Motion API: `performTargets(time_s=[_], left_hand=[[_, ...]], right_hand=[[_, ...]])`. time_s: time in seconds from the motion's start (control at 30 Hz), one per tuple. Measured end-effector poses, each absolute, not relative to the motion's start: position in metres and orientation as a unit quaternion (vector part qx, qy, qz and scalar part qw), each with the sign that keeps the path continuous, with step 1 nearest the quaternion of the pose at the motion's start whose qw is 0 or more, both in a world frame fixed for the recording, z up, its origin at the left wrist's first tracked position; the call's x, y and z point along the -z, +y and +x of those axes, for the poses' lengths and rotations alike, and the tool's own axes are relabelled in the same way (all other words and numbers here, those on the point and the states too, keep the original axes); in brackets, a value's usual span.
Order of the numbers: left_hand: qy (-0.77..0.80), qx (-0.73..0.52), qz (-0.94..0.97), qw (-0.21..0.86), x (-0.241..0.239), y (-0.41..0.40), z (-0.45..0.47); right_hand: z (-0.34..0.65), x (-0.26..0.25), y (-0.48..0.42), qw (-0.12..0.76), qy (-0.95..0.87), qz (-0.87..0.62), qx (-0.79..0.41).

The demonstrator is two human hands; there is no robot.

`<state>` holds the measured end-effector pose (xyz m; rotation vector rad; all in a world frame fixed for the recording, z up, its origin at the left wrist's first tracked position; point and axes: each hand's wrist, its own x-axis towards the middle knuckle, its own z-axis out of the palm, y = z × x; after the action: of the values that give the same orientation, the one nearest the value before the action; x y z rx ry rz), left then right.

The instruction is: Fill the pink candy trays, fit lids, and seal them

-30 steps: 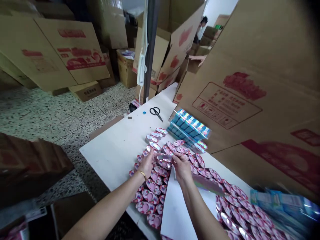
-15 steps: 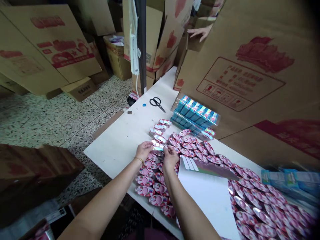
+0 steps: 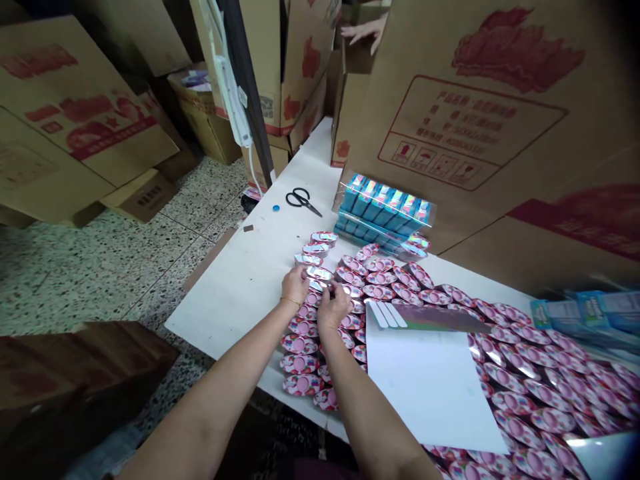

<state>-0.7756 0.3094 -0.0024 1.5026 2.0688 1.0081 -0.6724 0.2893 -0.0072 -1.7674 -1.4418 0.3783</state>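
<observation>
Pink oval boxes (image 3: 299,345) with round pink centres stand in packed rows on the white table. Between my two hands a small shiny sticker (image 3: 317,285) lies over the top of one box in the left row. My left hand (image 3: 295,287) pinches its left end, fingers closed. At its right end, my right hand (image 3: 334,308) has fingertips pressed together on the strip. Just beyond, several boxes (image 3: 316,249) carry similar shiny strips on top. A white sheet (image 3: 430,383) with a few pale strips along its folded upper edge rests on the boxes to the right.
Black scissors (image 3: 303,201) and a blue cap (image 3: 276,208) lie on the white table (image 3: 215,307). Behind the rows sits a clear-wrapped pack of blue boxes (image 3: 383,210). A large carton (image 3: 480,133) stands along the back right. Another person's hand (image 3: 365,32) shows behind it.
Both hands have brought the shiny sticker down from above the row onto a box, and the hands now sit closer together. The view has shifted and tilted slightly.
</observation>
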Motion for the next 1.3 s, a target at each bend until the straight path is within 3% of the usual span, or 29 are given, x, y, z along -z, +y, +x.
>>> performTargets(time_s=[0.3,0.5,0.8,0.87,0.97,1.07,1.2,1.3], left_hand=[[0.752,-0.324,0.557,0.14,-0.001,0.307,-0.769],[0.808,-0.338,0.456,0.159,0.007,0.308,-0.77],[0.821,-0.325,0.437,0.173,0.01,0.307,-0.774],[0.828,-0.333,0.427,0.145,0.004,0.304,-0.769],[0.804,-0.372,0.458,0.082,-0.01,0.296,-0.748],[0.732,-0.375,0.561,0.089,-0.024,0.282,-0.711],[0.714,-0.303,0.627,0.08,-0.031,0.258,-0.676],[0.746,-0.25,0.616,0.042,-0.025,0.249,-0.677]], right_hand=[[-0.67,0.001,0.292,0.337,-0.607,-0.703,-0.157],[-0.654,-0.009,0.307,0.29,-0.651,-0.68,-0.171],[-0.649,-0.047,0.333,0.029,-0.76,-0.633,-0.145],[-0.635,-0.072,0.333,0.037,-0.786,-0.603,-0.13],[-0.587,-0.113,0.333,0.116,-0.835,-0.527,-0.111],[-0.521,-0.131,0.332,0.14,-0.873,-0.454,-0.109],[-0.452,-0.1,0.319,0.077,-0.906,-0.389,-0.148],[-0.431,-0.065,0.305,0.102,-0.908,-0.38,-0.141]])
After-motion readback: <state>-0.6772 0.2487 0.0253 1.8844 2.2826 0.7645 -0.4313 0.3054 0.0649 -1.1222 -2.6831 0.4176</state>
